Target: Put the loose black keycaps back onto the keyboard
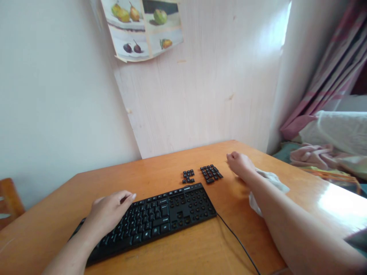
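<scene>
A black keyboard (160,214) lies at a slant on the wooden table, with many keycaps gone from its right end, where bare sockets show. My left hand (110,212) is over the keyboard's left part near its back edge, fingers curled; what they grip, if anything, is hidden. Farther back on the right, my right hand (241,165) is closed above the table, and its grip is too small to make out. Two groups of loose black keycaps sit behind the keyboard: a smaller group (188,176) and a larger block (211,173) nearer my right hand.
Under my right forearm is a crumpled white cloth (273,181). The keyboard's cable (236,238) runs toward the table's front. A wall panel with fruit pictures (143,28) rises behind the table (160,172). Part of a wooden chair (11,196) shows at left; fabrics (312,156) lie at right.
</scene>
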The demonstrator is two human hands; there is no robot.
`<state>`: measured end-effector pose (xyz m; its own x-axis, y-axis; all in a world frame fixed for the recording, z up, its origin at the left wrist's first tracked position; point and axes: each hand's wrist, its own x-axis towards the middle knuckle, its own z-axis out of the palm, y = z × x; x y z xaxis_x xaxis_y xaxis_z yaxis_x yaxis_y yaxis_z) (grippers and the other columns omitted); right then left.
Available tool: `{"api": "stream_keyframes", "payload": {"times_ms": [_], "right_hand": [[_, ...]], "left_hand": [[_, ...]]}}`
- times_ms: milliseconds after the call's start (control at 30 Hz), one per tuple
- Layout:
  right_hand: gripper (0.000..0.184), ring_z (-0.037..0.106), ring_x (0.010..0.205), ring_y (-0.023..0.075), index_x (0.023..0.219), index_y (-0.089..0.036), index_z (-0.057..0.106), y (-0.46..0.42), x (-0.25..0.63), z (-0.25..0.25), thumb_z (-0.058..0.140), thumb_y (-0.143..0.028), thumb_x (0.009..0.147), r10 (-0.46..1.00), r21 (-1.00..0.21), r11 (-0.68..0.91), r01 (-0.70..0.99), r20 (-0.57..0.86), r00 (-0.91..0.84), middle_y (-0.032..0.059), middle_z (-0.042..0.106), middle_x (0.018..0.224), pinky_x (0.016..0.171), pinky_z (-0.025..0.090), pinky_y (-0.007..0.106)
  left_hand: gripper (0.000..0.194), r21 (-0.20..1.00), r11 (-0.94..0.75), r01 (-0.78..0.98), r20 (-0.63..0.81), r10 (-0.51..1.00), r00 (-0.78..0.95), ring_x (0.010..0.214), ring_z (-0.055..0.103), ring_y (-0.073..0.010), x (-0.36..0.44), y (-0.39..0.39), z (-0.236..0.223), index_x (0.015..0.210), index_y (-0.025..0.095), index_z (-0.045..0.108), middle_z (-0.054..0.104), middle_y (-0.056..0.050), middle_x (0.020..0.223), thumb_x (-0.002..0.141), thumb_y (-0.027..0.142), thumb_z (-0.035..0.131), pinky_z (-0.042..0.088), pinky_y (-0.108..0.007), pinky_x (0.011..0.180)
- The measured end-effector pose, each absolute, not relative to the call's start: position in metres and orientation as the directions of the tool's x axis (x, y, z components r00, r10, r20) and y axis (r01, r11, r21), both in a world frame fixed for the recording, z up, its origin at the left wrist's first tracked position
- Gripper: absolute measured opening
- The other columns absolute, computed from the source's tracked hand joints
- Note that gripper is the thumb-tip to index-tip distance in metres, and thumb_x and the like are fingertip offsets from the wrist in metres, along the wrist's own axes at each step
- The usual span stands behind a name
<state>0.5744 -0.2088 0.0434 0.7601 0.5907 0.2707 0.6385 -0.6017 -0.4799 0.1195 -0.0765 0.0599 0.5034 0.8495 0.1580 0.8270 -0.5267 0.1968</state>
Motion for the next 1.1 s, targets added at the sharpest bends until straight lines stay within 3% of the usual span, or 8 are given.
{"api": "stream_keyframes", "payload": {"times_ms": [467,667,933,1100], "right_hand": [[0.053,0.065,0.089,0.0248,0.092,-0.023,0.069,-0.193,0.555,0.017,0.025,-0.052,0.098,0.615,-0.459,-0.569,0.682,0.313,0.724,0.0128,0.073,0.096,0.064,0.034,0.030],[0.051,0.063,0.084,0.0220,0.088,-0.023,0.068,-0.190,0.555,0.014,0.027,-0.052,0.098,0.635,-0.462,-0.530,0.711,0.339,0.694,0.0102,0.073,0.091,0.062,0.031,0.029],[0.047,0.061,0.075,0.0206,0.085,-0.023,0.068,-0.190,0.550,0.017,0.032,-0.051,0.096,0.663,-0.465,-0.505,0.727,0.330,0.672,0.0086,0.073,0.085,0.057,0.027,0.029],[0.046,0.061,0.075,0.0201,0.084,-0.023,0.069,-0.190,0.549,0.018,0.034,-0.050,0.096,0.671,-0.468,-0.498,0.730,0.326,0.666,0.0081,0.073,0.085,0.057,0.026,0.029]], "left_hand": [[0.031,0.199,-0.794,0.575,0.155,0.604,0.782,0.083,0.065,-0.0176,0.225,-0.050,0.081,0.090,0.021,0.070,0.073,-0.003,0.090,0.090,0.043,0.047,0.044,-0.027,0.074],[0.026,0.248,-0.805,0.540,0.107,0.576,0.810,0.086,0.066,-0.0171,0.275,-0.033,0.072,0.095,0.018,0.070,0.074,-0.005,0.096,0.086,0.031,0.051,0.048,-0.027,0.077],[0.030,0.227,-0.846,0.482,0.085,0.510,0.856,0.100,0.066,-0.0188,0.317,-0.013,0.052,0.103,0.018,0.072,0.074,-0.007,0.109,0.082,0.016,0.051,0.049,-0.030,0.089],[0.027,0.212,-0.856,0.472,0.063,0.494,0.867,0.098,0.067,-0.0180,0.329,-0.009,0.045,0.100,0.020,0.074,0.075,-0.005,0.106,0.084,0.018,0.052,0.049,-0.029,0.089]]}}
